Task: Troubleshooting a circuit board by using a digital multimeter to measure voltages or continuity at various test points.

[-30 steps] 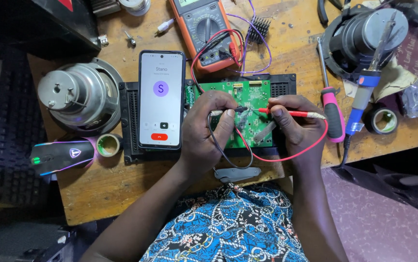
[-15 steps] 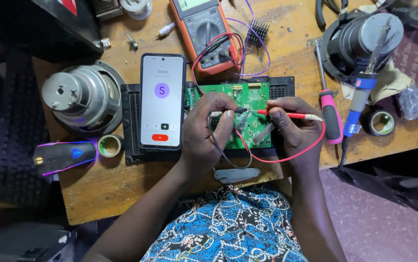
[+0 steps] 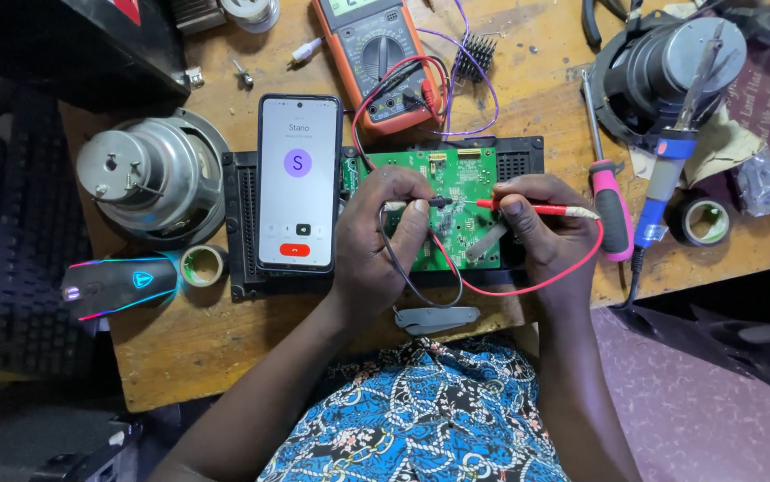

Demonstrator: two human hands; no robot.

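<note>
While the left hand point(image 3: 380, 241) pinches a black probe point(image 3: 420, 203), the right hand point(image 3: 541, 228) pinches a red probe point(image 3: 536, 209) over the green circuit board point(image 3: 456, 174).

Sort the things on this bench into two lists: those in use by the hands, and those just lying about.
In use: left hand with black probe; right hand with red probe; green board; multimeter.

Lying about: phone, speaker, mouse, screwdriver, soldering iron, tape roll, heatsink.

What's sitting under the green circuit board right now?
The green circuit board lies in a black slotted housing, which rests on the wooden bench. The phone and both hands cover much of the housing's middle.
</note>
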